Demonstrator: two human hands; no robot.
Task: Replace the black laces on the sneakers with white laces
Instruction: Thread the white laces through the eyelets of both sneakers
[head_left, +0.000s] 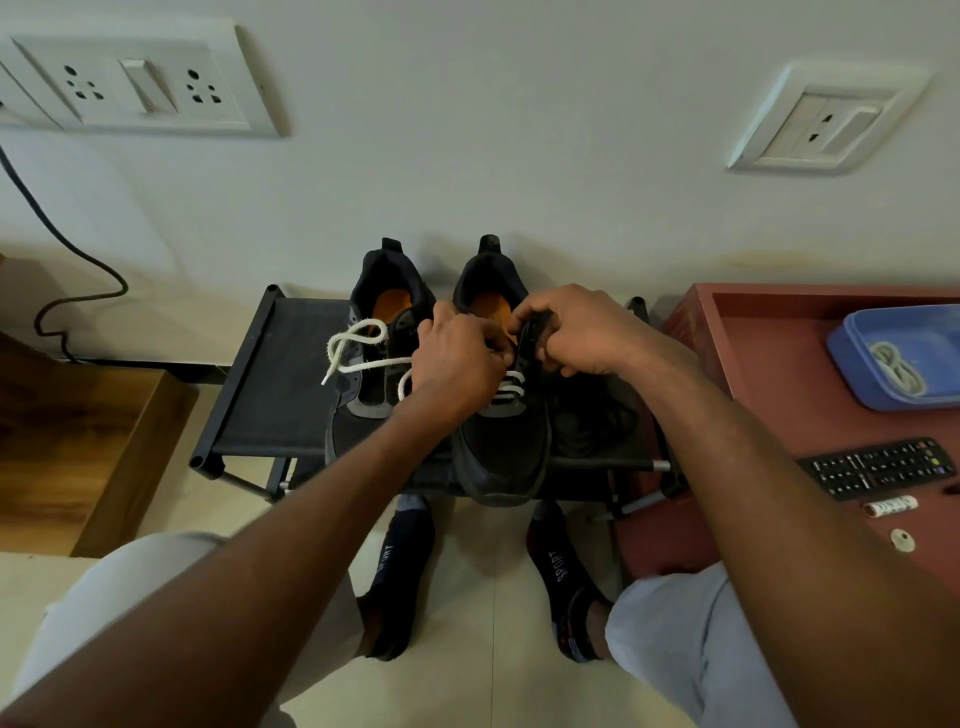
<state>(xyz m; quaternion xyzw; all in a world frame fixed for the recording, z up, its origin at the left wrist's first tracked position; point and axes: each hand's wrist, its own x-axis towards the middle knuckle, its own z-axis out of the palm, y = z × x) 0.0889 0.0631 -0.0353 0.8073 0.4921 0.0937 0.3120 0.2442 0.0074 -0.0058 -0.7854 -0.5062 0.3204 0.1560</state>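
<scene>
Two black sneakers sit on a low black shoe rack (270, 395) against the wall; on the right sneaker (501, 447) our left hand (457, 364) pinches the white lace (358, 340), our right hand (582, 332) grips the eyelet flap; we judge a frayed tip may snag; maroon worktop (769, 374) holds a remote control (878, 467).

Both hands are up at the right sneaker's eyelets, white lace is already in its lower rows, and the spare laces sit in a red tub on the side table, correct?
Not quite: the tub holding the spare laces is blue, not red; the head view shows it on the reddish side table. The rest holds: left hand and right hand are at the right sneaker, white lace in its lower rows.
</scene>
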